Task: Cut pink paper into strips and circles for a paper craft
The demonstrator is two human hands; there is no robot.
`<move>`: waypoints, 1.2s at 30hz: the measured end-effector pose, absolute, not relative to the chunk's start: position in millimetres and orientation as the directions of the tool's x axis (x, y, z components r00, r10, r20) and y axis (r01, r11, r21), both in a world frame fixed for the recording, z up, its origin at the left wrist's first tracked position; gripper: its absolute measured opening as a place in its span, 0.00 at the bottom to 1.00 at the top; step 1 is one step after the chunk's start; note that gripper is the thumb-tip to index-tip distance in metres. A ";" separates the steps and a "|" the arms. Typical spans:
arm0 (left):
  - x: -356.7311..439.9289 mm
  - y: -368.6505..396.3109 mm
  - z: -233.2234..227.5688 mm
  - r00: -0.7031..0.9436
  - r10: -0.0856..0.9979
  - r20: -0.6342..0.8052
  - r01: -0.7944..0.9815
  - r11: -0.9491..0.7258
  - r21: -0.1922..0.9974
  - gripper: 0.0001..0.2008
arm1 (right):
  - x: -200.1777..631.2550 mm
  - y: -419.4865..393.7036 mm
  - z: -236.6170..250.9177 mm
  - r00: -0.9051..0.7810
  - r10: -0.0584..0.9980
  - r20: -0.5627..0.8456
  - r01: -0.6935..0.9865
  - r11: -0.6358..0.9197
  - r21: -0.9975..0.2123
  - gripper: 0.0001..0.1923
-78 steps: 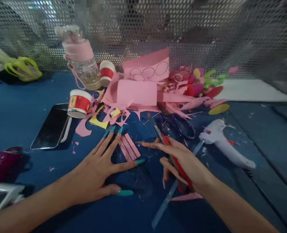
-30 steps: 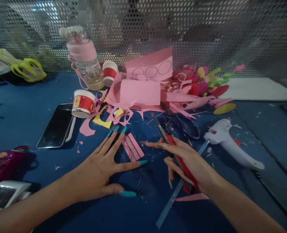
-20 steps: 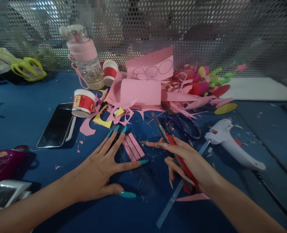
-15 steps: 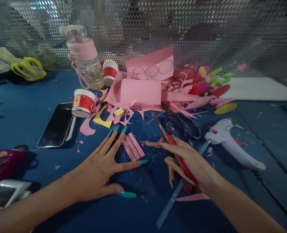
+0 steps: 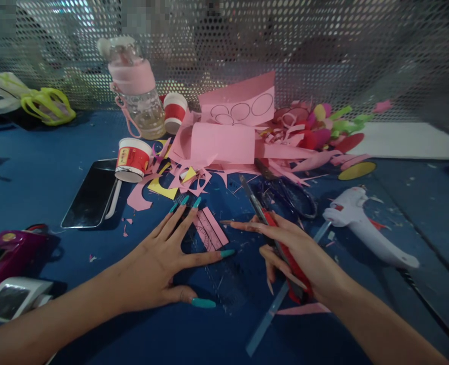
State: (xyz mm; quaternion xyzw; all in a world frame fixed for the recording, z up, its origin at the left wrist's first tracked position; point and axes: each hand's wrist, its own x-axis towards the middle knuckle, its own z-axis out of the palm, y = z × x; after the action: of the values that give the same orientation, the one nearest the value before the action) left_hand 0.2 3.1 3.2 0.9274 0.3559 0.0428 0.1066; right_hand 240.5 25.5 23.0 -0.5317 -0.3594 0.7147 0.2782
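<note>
My left hand (image 5: 159, 258) lies flat with its fingers spread, pressing down a see-through ruler (image 5: 201, 235) on a small pink paper strip (image 5: 214, 228). Black lines run along the strip. In my right hand (image 5: 296, 248) is a red utility knife (image 5: 285, 248), its blade pointing up and away, raised off the strip. The right index finger stretches toward the strip without touching it. A clear glue stick (image 5: 264, 327) and a thin pink paper sliver (image 5: 304, 308) lie beneath the right hand.
Behind are pink paper scraps (image 5: 224, 142), scissors (image 5: 293, 195), paper cups (image 5: 134, 159) and a bottle (image 5: 137, 96). A white glue gun (image 5: 372, 228) lies right, its cord running forward. Left are a phone (image 5: 91, 195), a purple device (image 5: 9, 258) and a white one (image 5: 13, 299). Perforated mesh (image 5: 308, 50) stands behind.
The whole view has shifted slightly, with things sitting a little further right. Both hands keep the same pose, and the utility knife stays in my right hand.
</note>
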 end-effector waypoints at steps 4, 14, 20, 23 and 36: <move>0.0 3.5 3.1 0.744 0.668 0.008 0.648 -0.725 0.235 0.32 | 241.3 25.0 21.9 -0.302 0.792 -0.530 0.002 -0.556 -0.831 0.14; 0.5 3.6 3.9 0.740 0.673 0.022 0.651 -0.723 0.232 0.31 | 239.9 25.0 23.9 -0.294 0.797 -0.528 0.009 -0.550 -0.835 0.13; 0.6 3.3 3.4 0.742 0.671 0.021 0.649 -0.724 0.234 0.33 | 240.1 25.6 20.0 -0.302 0.809 -0.503 0.010 -0.525 -0.851 0.13; 0.6 3.3 3.4 0.738 0.674 0.019 0.651 -0.719 0.243 0.32 | 239.9 25.9 19.3 -0.274 0.806 -0.526 -0.013 -0.549 -0.835 0.13; 0.0 3.3 2.8 0.755 0.656 0.014 0.633 -0.733 0.248 0.31 | 239.2 23.8 11.1 -0.235 0.881 -0.410 -0.047 -0.432 -0.901 0.15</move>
State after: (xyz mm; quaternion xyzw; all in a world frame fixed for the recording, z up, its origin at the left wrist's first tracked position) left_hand 0.0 3.3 2.8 0.9296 0.3466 0.0504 0.1147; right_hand 239.2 23.8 11.1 -0.5133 -0.4064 0.6727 0.3447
